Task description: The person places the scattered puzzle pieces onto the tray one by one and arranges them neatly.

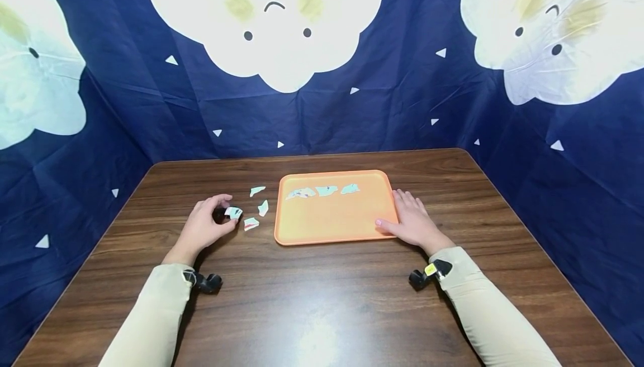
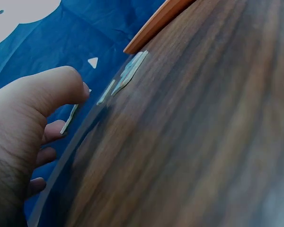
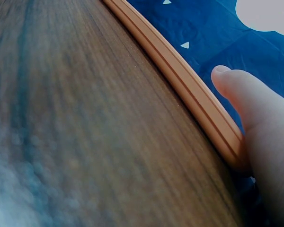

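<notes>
My left hand [image 1: 203, 224] pinches a small flat puzzle piece [image 1: 233, 213] with a pale printed face between thumb and fingertips. In the left wrist view that piece [image 2: 71, 118] is seen edge-on, tilted above the table. Just right of this hand lie three loose pieces: one with a red streak [image 1: 251, 223], a pale one [image 1: 263, 208] and a narrow one [image 1: 257, 190] farther back. My right hand [image 1: 413, 220] rests at the right edge of an orange tray [image 1: 332, 224], fingers straight and thumb over the rim. Several pieces [image 1: 326, 190] lie in a row along the tray's back part.
The brown wood-grain table [image 1: 302, 277] ends at a blue curtain [image 1: 322, 127] with white clouds, which hangs behind and at both sides. A black wrist camera [image 1: 206, 283] is strapped to the left sleeve, another [image 1: 425, 276] to the right.
</notes>
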